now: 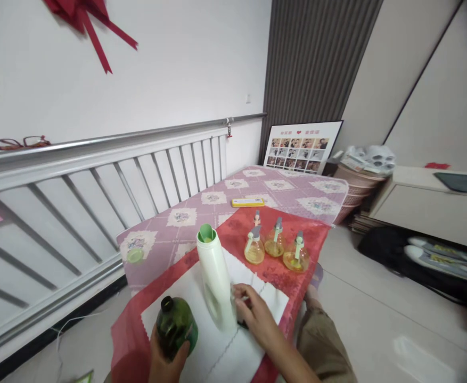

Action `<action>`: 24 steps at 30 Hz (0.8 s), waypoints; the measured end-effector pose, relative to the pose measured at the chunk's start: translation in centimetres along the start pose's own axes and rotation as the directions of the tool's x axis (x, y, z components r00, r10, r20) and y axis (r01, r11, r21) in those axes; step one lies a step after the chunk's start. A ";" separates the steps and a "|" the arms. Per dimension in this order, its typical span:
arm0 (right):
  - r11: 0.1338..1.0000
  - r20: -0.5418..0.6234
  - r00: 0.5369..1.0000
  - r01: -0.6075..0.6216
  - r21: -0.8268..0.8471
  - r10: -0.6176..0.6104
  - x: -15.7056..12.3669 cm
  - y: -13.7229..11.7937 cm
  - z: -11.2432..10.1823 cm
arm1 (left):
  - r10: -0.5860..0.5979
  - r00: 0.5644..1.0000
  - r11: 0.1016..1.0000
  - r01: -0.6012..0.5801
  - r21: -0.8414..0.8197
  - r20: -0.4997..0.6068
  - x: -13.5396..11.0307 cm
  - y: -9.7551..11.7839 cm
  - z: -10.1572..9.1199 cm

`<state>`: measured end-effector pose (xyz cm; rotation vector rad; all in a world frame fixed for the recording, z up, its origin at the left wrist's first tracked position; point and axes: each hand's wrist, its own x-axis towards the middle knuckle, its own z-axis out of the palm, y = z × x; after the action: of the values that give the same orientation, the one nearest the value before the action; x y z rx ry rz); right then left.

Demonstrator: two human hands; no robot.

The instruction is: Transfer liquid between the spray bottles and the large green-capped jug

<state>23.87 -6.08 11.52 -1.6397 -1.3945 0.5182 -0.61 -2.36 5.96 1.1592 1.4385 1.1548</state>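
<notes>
We wrap our left hand's (170, 357) fingers around the dark green bottle (178, 325) and half-curl our right hand (254, 314), hold unclear, beside the pale bottle (212, 268) on the white cloth (233, 364), spout (206, 233) already open, nothing pouring.

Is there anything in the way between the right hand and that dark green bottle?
Yes: the tall pale bottle stands on the white cloth, between the right hand and the dark green bottle, which the left hand holds.

Red bow (75, 16), eyeglasses (24, 142) on a pipe (149, 132), white radiator (119, 197), photo board (297, 151), pinkish basket (352, 183)
</notes>
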 end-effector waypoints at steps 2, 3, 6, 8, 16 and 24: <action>0.974 0.021 0.999 -0.022 -0.227 0.027 0.2 1.8 -1.5 | -0.007 1.000 1.000 0.007 -0.018 -0.031 -0.2 -0.5 0.3; 0.941 0.072 0.997 -0.010 -0.338 0.037 0.3 2.5 -2.0 | -0.015 0.999 1.000 0.014 -0.024 -0.041 -0.4 -0.6 0.5; 0.848 0.243 0.969 0.086 -0.523 0.052 0.3 3.8 -2.5 | -0.046 0.999 0.999 0.046 -0.016 -0.022 -1.0 -0.7 1.1; 0.805 0.330 0.943 0.162 -0.571 0.044 0.1 3.8 -2.3 | -0.056 0.998 0.998 0.056 -0.009 -0.006 -1.3 -0.4 1.4; 0.621 0.486 0.872 0.353 -0.700 0.052 0.9 2.4 -1.6 | -0.034 0.999 0.999 0.034 0.008 0.042 -1.9 0.4 1.3; 0.739 0.523 0.851 0.319 -0.594 0.053 0.4 0.0 -6.3 | -0.064 0.996 0.995 0.069 -0.075 0.062 -1.6 -0.7 1.3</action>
<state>28.91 -7.92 14.84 -2.0124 -2.2910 0.3964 0.84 -3.87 5.26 1.0759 1.3656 1.1104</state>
